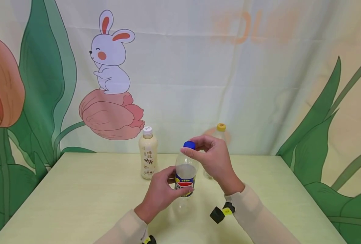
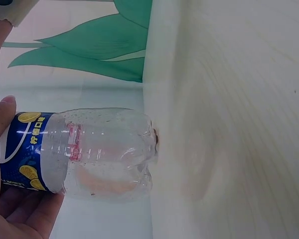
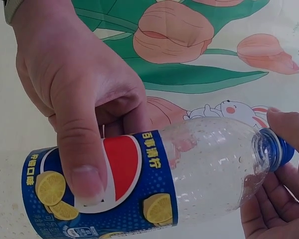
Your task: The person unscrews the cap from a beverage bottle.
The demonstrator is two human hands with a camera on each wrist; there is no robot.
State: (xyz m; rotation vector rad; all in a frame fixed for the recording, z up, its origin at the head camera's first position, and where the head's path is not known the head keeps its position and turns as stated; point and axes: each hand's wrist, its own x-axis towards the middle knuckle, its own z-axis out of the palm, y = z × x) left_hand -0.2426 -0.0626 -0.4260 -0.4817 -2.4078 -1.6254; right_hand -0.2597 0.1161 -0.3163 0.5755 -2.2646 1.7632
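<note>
A clear plastic soda bottle [image 1: 186,169] with a blue lemon-printed label stands upright in front of me, with no drink visible inside. My left hand [image 1: 162,189] grips it round the label, thumb across the front. At its neck, my right hand [image 1: 212,154] pinches the blue cap [image 1: 189,145] between thumb and fingers. In the right wrist view the cap [image 3: 281,149] sits on the bottle's mouth. The bottle's base [image 2: 134,149] is close over the table in the left wrist view.
A milk tea bottle [image 1: 148,156] with a white cap stands left of the hands. Behind the right hand is another clear bottle with a yellow cap [image 1: 221,127], partly hidden. The pale table [image 1: 86,193] ends at a printed curtain [image 1: 180,67].
</note>
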